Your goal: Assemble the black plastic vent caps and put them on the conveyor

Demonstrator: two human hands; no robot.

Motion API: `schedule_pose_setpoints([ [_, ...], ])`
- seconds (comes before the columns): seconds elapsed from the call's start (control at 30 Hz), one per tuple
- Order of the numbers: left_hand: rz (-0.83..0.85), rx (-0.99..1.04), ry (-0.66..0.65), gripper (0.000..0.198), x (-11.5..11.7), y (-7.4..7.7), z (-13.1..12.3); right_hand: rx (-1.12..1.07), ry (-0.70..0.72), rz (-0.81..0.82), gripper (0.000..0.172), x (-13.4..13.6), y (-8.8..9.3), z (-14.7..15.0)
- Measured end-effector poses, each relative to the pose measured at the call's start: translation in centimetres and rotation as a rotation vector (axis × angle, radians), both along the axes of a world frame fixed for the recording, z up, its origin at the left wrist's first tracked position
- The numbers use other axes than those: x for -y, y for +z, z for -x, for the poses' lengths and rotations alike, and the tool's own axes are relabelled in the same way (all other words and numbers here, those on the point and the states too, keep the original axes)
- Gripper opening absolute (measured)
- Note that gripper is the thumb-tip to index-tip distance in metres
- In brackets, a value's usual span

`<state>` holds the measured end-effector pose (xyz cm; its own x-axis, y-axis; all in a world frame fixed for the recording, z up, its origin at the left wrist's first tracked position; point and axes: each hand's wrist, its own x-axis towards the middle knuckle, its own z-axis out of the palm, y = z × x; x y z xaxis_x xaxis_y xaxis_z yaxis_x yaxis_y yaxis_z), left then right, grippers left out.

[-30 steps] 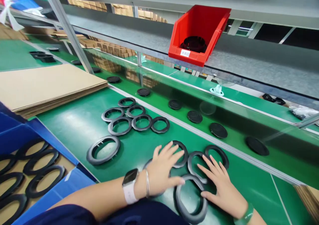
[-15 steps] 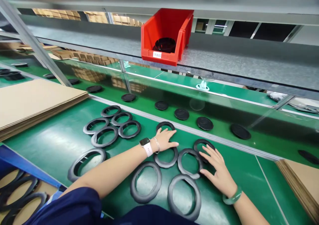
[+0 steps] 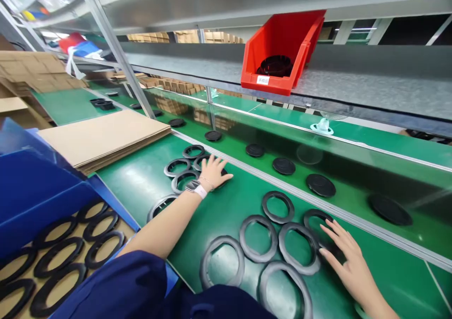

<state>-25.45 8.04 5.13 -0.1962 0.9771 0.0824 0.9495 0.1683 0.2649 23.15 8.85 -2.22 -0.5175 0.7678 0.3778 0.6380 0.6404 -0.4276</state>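
My left hand (image 3: 213, 173) reaches over the left group of dark plastic rings, its fingers spread and palm down. Partly covered by it is a black ring (image 3: 225, 172); whether the fingers touch it I cannot tell. My right hand (image 3: 346, 253) hovers at the edge of the right group, fingers apart, beside another black ring (image 3: 310, 214) that it partly hides. Between the hands lie several more flat rings, among them a grey-black ring (image 3: 241, 234) on the green work surface (image 3: 197, 243).
Black discs (image 3: 320, 185) sit in a row on the green strip behind a metal rail (image 3: 243, 170). A red bin (image 3: 268, 84) with black parts stands on the shelf. Cardboard sheets (image 3: 106, 137) are stacked at left, above a blue box (image 3: 45, 187) holding more rings.
My left hand has moved from the right group of rings to the left group. The view has swung left, bringing more of the blue box into sight. The right hand stays by its ring.
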Motion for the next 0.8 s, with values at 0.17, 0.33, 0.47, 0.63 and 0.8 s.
schedule_pose_setpoints([
  [0.17, 0.066, 0.011, 0.112, 0.071, 0.2, -2.9, 3.2, 0.005, 0.003, 0.029, 0.05, -0.2, -0.5, 0.3],
  [0.33, 0.07, 0.095, -0.254, 0.069, -0.6, -4.2, -1.8, -0.004, 0.004, 0.061, 0.051, -0.3, -0.5, 0.4],
  [0.47, 0.078, 0.166, -0.543, 0.062, -1.0, -2.6, -5.2, -0.009, 0.006, 0.072, 0.052, -0.2, -0.2, 0.2],
  [0.63, -0.002, 0.14, -0.464, 0.067, 2.0, 0.4, -2.7, -0.014, 0.003, 0.054, 0.05, -0.2, -0.2, -0.2],
  [0.8, -0.001, 0.004, -0.016, 0.066, 9.1, 0.6, 6.4, -0.033, 0.016, 0.067, 0.053, -0.4, -0.4, -0.1],
])
